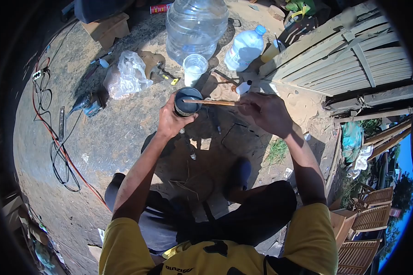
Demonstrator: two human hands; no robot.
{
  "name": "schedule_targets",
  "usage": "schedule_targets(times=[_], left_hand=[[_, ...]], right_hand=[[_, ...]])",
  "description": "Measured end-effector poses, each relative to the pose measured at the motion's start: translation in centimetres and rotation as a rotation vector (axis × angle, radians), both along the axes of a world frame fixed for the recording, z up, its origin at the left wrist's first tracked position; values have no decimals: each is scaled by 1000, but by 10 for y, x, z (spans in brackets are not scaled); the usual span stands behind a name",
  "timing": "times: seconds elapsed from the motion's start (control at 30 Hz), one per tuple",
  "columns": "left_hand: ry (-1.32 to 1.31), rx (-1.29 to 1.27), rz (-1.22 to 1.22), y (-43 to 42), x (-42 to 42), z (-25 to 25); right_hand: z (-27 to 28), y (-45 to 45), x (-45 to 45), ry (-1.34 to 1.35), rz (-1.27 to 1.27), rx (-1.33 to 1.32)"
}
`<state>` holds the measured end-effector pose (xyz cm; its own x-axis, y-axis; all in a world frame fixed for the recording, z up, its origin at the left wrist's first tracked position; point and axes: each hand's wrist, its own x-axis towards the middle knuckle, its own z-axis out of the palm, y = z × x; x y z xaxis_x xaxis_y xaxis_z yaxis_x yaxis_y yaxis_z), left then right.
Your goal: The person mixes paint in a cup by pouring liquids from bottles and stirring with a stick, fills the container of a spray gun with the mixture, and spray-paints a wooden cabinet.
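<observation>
My left hand (173, 120) is wrapped around a dark cup (186, 109) with greyish liquid inside. A thin wooden stick (215, 102) reaches sideways from my right hand (266, 112), its far end in the mouth of the cup. The fingers of my right hand are closed on the stick's near end. Just beyond the cup stands a clear plastic cup (195, 68) with white contents. A small white bottle with a dark cap (243, 87) is close to my right fingers.
A large clear water jug (195, 30) and a blue-capped plastic bottle (244, 49) stand ahead. Left are a clear plastic bag (127, 75), a blue power tool (92, 106) and tangled cables (62, 149). Slatted wood panels (339, 62) line the right.
</observation>
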<state>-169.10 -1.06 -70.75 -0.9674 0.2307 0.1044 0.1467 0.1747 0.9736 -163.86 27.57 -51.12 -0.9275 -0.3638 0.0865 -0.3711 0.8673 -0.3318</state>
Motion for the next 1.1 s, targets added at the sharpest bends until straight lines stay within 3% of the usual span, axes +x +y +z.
schedule_targets(times=[0.07,0.1,0.17,0.2,0.27,0.4,0.5,0.57,0.7,0.77,0.87,0.9,1.0,1.03,1.1], left_hand=[[-28,123,14,-3,-7,-15],[-28,118,11,-6,-8,-10],[9,27,52,-10,-8,3],[-120,257,-14,-11,-7,12],[-117,206,4,-15,-8,22],[-106,114,56,-28,-9,33],[-101,94,98,-37,-10,41],[-63,116,116,-44,-7,52],[-47,-21,209,-58,1,80],[-38,13,216,-64,1,83],[4,-30,267,-70,10,96],[-4,18,254,-71,12,100],[6,-4,262,-69,17,113],[16,-67,270,-72,18,121],[-21,-133,331,-73,22,128]], right_hand=[[-25,22,9,-83,-124,-123],[-39,31,14,-83,-127,-128],[-68,49,24,-217,-201,-404],[-88,60,28,-214,-205,-408],[-131,81,34,-450,-337,-704],[-190,97,33,-406,-466,-751],[-221,85,12,-326,-672,-641],[-242,76,-5,68,-571,-255],[-251,57,-16,67,-585,-16],[-242,36,-15,426,-329,105],[-215,-20,-31,15,123,43],[-218,-36,-38,21,235,16],[-240,-74,-79,-76,486,324],[-249,-80,-82,34,517,237],[-259,-91,-91,-31,527,446]])
